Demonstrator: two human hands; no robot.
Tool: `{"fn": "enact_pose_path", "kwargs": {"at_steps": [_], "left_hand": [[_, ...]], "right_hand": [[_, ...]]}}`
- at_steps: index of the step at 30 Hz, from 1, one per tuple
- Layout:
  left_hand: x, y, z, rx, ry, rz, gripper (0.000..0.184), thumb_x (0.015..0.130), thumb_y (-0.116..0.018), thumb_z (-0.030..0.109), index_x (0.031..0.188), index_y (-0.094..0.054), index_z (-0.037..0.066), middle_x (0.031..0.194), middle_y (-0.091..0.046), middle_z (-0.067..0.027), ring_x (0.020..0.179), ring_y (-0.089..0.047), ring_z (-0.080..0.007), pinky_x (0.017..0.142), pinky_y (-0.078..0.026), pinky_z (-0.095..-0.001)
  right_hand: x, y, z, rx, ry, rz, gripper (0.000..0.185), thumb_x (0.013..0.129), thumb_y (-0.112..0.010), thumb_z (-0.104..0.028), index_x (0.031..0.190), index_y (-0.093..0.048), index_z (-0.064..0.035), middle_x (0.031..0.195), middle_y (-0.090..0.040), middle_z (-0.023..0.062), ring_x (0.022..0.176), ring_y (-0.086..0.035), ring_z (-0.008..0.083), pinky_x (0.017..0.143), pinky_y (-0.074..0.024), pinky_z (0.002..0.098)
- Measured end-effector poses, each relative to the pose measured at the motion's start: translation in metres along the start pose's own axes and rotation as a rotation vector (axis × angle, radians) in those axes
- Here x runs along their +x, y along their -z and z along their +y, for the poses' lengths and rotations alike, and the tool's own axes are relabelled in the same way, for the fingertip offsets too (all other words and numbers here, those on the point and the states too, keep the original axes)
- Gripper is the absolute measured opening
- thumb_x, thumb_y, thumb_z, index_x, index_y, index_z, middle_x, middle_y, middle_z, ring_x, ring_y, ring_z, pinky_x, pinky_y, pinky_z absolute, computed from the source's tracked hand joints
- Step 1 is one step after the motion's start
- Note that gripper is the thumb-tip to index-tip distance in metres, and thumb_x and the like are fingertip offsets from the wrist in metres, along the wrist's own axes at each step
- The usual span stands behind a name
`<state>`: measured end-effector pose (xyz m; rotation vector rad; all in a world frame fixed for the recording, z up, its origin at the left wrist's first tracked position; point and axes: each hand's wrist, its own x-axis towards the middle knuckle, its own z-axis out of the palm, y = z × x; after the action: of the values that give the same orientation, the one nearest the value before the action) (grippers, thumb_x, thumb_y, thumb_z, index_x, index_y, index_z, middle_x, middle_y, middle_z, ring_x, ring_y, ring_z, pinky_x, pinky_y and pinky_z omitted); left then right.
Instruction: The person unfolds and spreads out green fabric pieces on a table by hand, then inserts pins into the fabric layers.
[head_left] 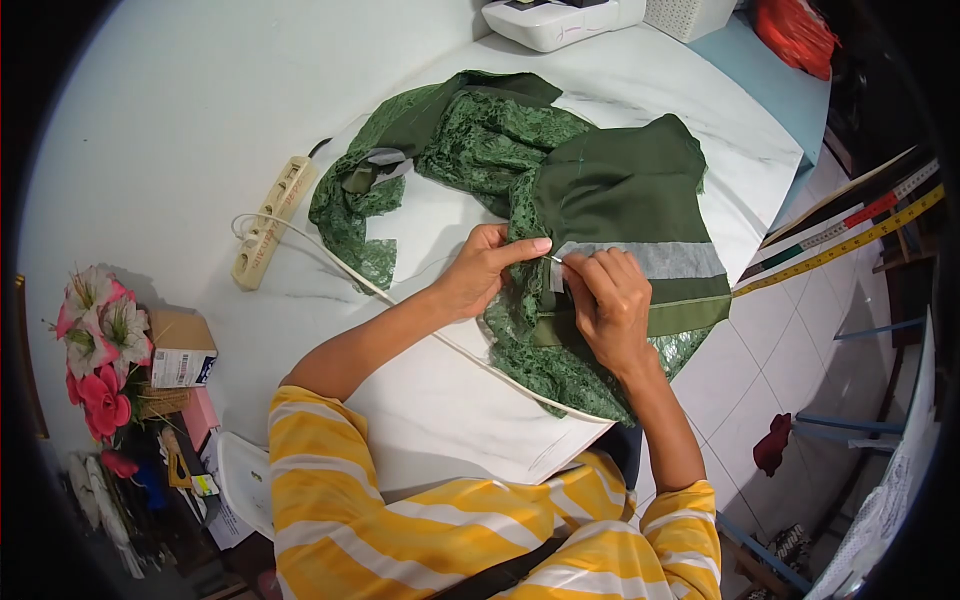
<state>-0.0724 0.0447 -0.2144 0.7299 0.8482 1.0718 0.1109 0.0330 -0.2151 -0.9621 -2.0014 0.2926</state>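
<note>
A dark green garment (625,190) of plain cloth and lace lies spread over the white table, with a grey-white strip (680,260) across its plain panel. My left hand (488,265) grips the garment's lace edge, thumb on top and pointing right. Close beside it, my right hand (610,300) is closed in a pinch on a thin, needle-like tool (555,259). Its tip meets the cloth near my left thumb. Most of the tool is hidden by my fingers, so its exact kind does not show.
A white cable (400,320) runs across the table (400,440) from the power strip (272,222), passing under my left forearm. At the back stands a white machine (560,25). Measuring tapes (850,235) hang at right; flowers (105,340) and a small box (182,348) are at left.
</note>
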Motion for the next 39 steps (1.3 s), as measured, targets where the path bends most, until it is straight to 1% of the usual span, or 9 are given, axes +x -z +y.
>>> {"fn": "enact_pose_path", "kwargs": {"at_steps": [4,9,14,18,23,29,33,38,39], "left_hand": [[0.000,-0.001,-0.001,-0.009,0.000,-0.001,0.008,0.083,-0.066,0.004,0.090,-0.067,-0.001,0.085,-0.069,-0.0063,0.070,-0.061,-0.0078,0.067,-0.049,-0.0180],[-0.001,-0.002,-0.001,-0.002,0.007,-0.014,0.009,0.083,-0.066,0.003,0.091,-0.068,-0.001,0.086,-0.069,-0.0060,0.071,-0.060,-0.0074,0.067,-0.049,-0.0177],[-0.003,-0.005,-0.001,0.050,-0.019,-0.026,0.010,0.083,-0.066,0.003,0.092,-0.068,-0.001,0.087,-0.069,-0.0054,0.071,-0.060,-0.0070,0.067,-0.049,-0.0175],[-0.002,-0.004,-0.004,0.063,-0.024,-0.023,0.009,0.084,-0.065,0.003,0.091,-0.068,0.000,0.086,-0.069,-0.0048,0.071,-0.060,-0.0066,0.067,-0.049,-0.0174],[-0.003,-0.007,-0.003,0.062,-0.039,-0.012,0.009,0.085,-0.064,0.004,0.093,-0.068,0.001,0.087,-0.069,-0.0046,0.072,-0.060,-0.0064,0.068,-0.049,-0.0172],[0.000,-0.002,-0.002,0.014,-0.002,-0.055,0.010,0.086,-0.065,0.006,0.095,-0.068,0.002,0.089,-0.069,-0.0039,0.074,-0.060,-0.0059,0.068,-0.049,-0.0171],[0.000,-0.011,0.001,-0.088,-0.043,0.005,0.010,0.086,-0.066,0.008,0.095,-0.066,0.003,0.090,-0.068,-0.0031,0.076,-0.060,-0.0058,0.070,-0.049,-0.0174],[0.002,-0.014,0.008,-0.055,-0.013,0.044,0.008,0.086,-0.066,0.008,0.093,-0.066,0.004,0.090,-0.067,-0.0020,0.075,-0.059,-0.0047,0.069,-0.047,-0.0169],[0.003,-0.014,0.008,-0.053,-0.019,0.042,0.008,0.086,-0.066,0.008,0.093,-0.066,0.004,0.090,-0.067,-0.0020,0.075,-0.059,-0.0047,0.069,-0.047,-0.0169]], "right_hand": [[0.004,0.002,-0.002,-0.113,0.052,0.073,0.012,0.075,-0.066,-0.002,0.086,-0.063,-0.0052,0.077,-0.052,0.0034,0.070,-0.043,0.0196,0.073,-0.0358,0.0324],[0.004,0.003,-0.002,0.001,-0.005,0.050,0.017,0.071,-0.064,0.003,0.086,-0.064,-0.0044,0.078,-0.055,0.0032,0.071,-0.044,0.0190,0.074,-0.0348,0.0311],[0.005,0.006,0.000,0.023,0.060,0.078,0.017,0.070,-0.064,0.004,0.085,-0.064,-0.0046,0.078,-0.055,0.0033,0.071,-0.044,0.0193,0.074,-0.0345,0.0314],[0.006,0.007,0.001,0.020,0.138,0.121,0.016,0.070,-0.065,0.003,0.084,-0.063,-0.0054,0.075,-0.051,0.0041,0.069,-0.042,0.0196,0.074,-0.0337,0.0328],[0.007,0.007,0.001,0.047,0.188,0.121,0.014,0.070,-0.065,0.002,0.081,-0.063,-0.0059,0.074,-0.051,0.0038,0.069,-0.042,0.0195,0.073,-0.0338,0.0320],[0.004,0.007,-0.002,0.001,0.042,0.148,0.011,0.068,-0.068,-0.004,0.073,-0.058,-0.0058,0.071,-0.050,0.0034,0.066,-0.041,0.0196,0.070,-0.0344,0.0312],[0.004,0.016,-0.006,0.009,-0.098,0.087,0.016,0.067,-0.068,-0.010,0.067,-0.053,-0.0064,0.066,-0.050,0.0032,0.061,-0.041,0.0195,0.066,-0.0358,0.0307],[0.002,0.008,-0.009,0.090,0.042,-0.055,0.019,0.067,-0.067,-0.013,0.064,-0.050,-0.0070,0.060,-0.048,0.0035,0.056,-0.042,0.0210,0.063,-0.0374,0.0307],[0.001,0.005,-0.009,0.088,0.048,-0.052,0.019,0.067,-0.067,-0.013,0.064,-0.050,-0.0070,0.060,-0.048,0.0035,0.056,-0.042,0.0210,0.063,-0.0374,0.0307]]}}
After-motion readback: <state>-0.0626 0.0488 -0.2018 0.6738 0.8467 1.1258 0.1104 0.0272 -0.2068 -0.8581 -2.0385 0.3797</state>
